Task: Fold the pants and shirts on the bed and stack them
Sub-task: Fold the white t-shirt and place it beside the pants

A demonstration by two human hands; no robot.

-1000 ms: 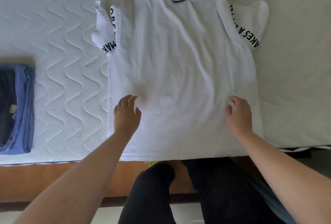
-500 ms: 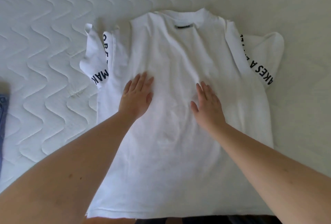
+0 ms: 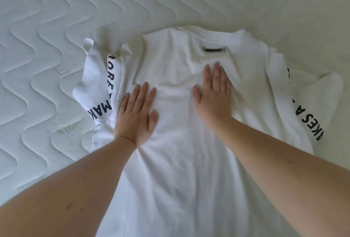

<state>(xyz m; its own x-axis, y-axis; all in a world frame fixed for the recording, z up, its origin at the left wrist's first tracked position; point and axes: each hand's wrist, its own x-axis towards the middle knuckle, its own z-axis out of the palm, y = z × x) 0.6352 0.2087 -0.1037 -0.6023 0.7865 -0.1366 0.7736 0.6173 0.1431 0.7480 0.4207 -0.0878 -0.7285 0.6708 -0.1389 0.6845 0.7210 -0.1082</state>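
**Both palms flat on the shirt**

White shirt (image 3: 189,161) is spread out on the bed (image 3: 56,28), collar at the far end with a dark tag (image 3: 214,49) showing. Left hand (image 3: 136,113) is wide and flat, fingers straight, pressing the shirt near the left sleeve (image 3: 98,89), which is bunched with black lettering. Right hand (image 3: 214,98) is flat too, pressing just below the collar. Right sleeve (image 3: 312,104) lies spread out, lettered as well.
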